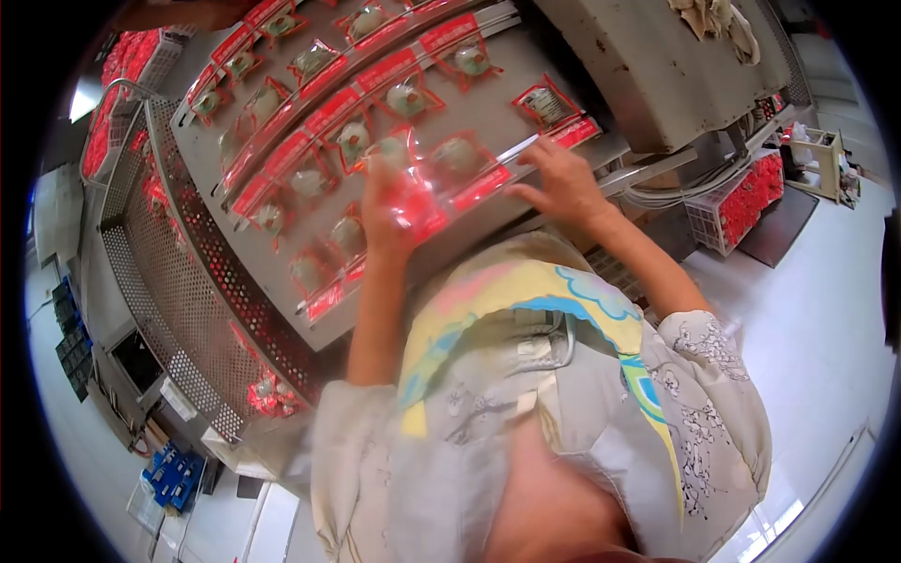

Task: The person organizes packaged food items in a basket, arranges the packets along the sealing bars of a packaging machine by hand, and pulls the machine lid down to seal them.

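My left hand [385, 211] is smeared by motion over the near rows of packets. A blurred red and clear plastic packet [418, 202] is at its fingers, smeared along with the hand. My right hand [563, 183] has its fingers apart, with the fingertips right at the end of a thin metal rail [519, 148]. Under that rail a red strip runs along the near row. Beyond my right fingertips, one red-edged clear packet [547, 105] lies by itself. More sealed packets with round pale greenish contents, such as this packet [406, 98], sit in rows on the metal table.
A perforated metal trough [169, 291] runs along the table's left side, with red packets [272, 394] at its lower end. A large metal housing [676, 75] stands at the right. White crates of red packets are at the right [751, 202] and far left [131, 61].
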The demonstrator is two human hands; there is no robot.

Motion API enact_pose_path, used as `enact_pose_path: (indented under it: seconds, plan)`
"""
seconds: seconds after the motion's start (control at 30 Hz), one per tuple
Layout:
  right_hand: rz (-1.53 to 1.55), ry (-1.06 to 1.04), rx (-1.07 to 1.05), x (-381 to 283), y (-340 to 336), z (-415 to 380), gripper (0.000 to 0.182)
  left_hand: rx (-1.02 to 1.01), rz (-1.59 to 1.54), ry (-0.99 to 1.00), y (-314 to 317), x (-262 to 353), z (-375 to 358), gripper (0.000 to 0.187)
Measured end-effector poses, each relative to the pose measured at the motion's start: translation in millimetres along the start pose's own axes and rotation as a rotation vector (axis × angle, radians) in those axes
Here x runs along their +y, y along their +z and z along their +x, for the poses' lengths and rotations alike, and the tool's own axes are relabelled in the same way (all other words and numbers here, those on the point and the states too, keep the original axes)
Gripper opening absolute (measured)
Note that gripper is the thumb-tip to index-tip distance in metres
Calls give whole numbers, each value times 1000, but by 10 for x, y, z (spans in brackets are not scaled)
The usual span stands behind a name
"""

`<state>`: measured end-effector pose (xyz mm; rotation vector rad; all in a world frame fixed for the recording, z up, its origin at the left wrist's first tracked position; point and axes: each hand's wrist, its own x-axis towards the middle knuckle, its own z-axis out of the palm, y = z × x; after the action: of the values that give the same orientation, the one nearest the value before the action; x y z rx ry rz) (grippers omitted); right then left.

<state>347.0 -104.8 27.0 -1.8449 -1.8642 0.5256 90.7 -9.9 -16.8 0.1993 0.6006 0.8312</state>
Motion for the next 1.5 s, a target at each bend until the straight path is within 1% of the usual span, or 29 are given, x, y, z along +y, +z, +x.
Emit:
enact_pose_path:
  seconds: [0.03, 0.07, 0.17, 0.23, 0.27, 0.3, 0.33, 0.4, 0.47, 0.57, 0.6, 0.7, 0.73, 0.83, 0.87, 0.93, 1.0, 1.03, 1.1, 1.23, 1.27, 1.33, 1.43, 1.5]
  plan:
    - [20, 0, -37, -99, 72, 11, 37, -14, -16, 3, -27, 23, -38, 47]
    - [-84, 204, -199, -109, 207, 5, 41, 8, 15, -6, -40, 17, -80, 48]
    - [-55, 395, -154, -97, 340, 30, 51, 71, 193, 3, 103, 1, -250, 47]
    - [-73, 511, -245, -125, 300, 81, 51, 59, 335, 46, 190, -40, -312, 48]
    - [-57, 562, -273, -121, 290, 97, 51, 137, 354, 103, 183, -126, -292, 45]
    - [-43, 612, -299, -109, 276, 120, 51, 150, 385, 109, 50, -195, -258, 43]
    - [32, 668, -355, -95, 261, 144, 50, 162, 415, 116, 117, -199, -239, 41]
    - [188, 785, -465, -63, 234, 160, 50, 98, 387, -73, 252, -132, -318, 35]
    - [406, 884, -469, 4, 241, 108, 51, 192, 548, 28, 174, -263, -191, 35]
    - [666, 1012, -488, 26, 285, 1, 51, 240, 506, 31, 153, -318, 7, 33]
    - [743, 1051, -495, 19, 306, -38, 51, 234, 451, 6, 173, -321, 71, 32]
    - [961, 995, -318, -10, 465, -148, 49, 260, 330, -84, 413, -276, 147, 30]
    - [983, 984, -283, -35, 482, -150, 41, 277, 299, -116, 501, -249, 150, 30]
    - [1007, 988, -214, -28, 481, -172, 35, 238, 281, -171, 645, -178, 147, 27]
    - [992, 967, -162, -9, 460, -167, 32, 215, 249, -180, 643, -183, 169, 26]
    - [951, 929, -106, 88, 399, -160, 32, 171, 189, -207, 631, -203, 214, 25]
    - [940, 921, -36, 211, 364, -169, 32, 223, 232, -229, 718, -253, 284, 23]
    - [931, 929, -39, 277, 365, -183, 32, 250, 251, -242, 763, -294, 313, 22]
    - [913, 949, -50, 389, 363, -207, 32, 219, 210, -229, 750, -390, 382, 24]
    - [915, 952, -22, 409, 300, -195, 30, 188, 184, -209, 744, -477, 483, 26]
    - [920, 967, -41, 399, 277, -183, 29, 178, 183, -205, 751, -482, 487, 27]
    - [931, 999, -78, 384, 236, -161, 29, 221, 238, -214, 819, -460, 489, 27]
    - [927, 938, -120, 468, 253, -187, 29, 238, 253, -212, 802, -477, 487, 27]
    - [860, 939, -161, 484, 242, -165, 30, 237, 257, -207, 752, -479, 506, 28]
